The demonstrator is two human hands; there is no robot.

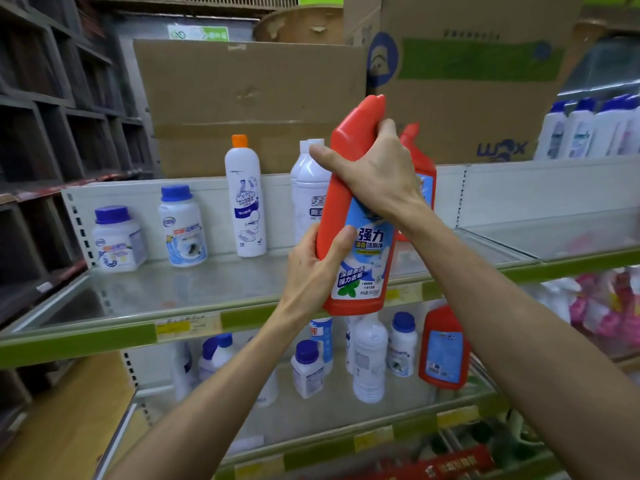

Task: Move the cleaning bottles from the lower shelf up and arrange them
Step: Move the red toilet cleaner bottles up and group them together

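I hold a red cleaning bottle with a blue and white label upright in front of the upper shelf. My right hand grips its neck; my left hand grips its lower left side. Behind it on the upper shelf stand a second red bottle, two white bottles, an orange-capped white bottle and two blue-capped jars. On the lower shelf stand another red bottle, a clear white bottle and several blue-capped jars.
Large cardboard boxes stand behind the upper shelf. White blue-capped bottles line the shelf at the far right. Pink packages lie at the right. Dark cubby shelving fills the left side.
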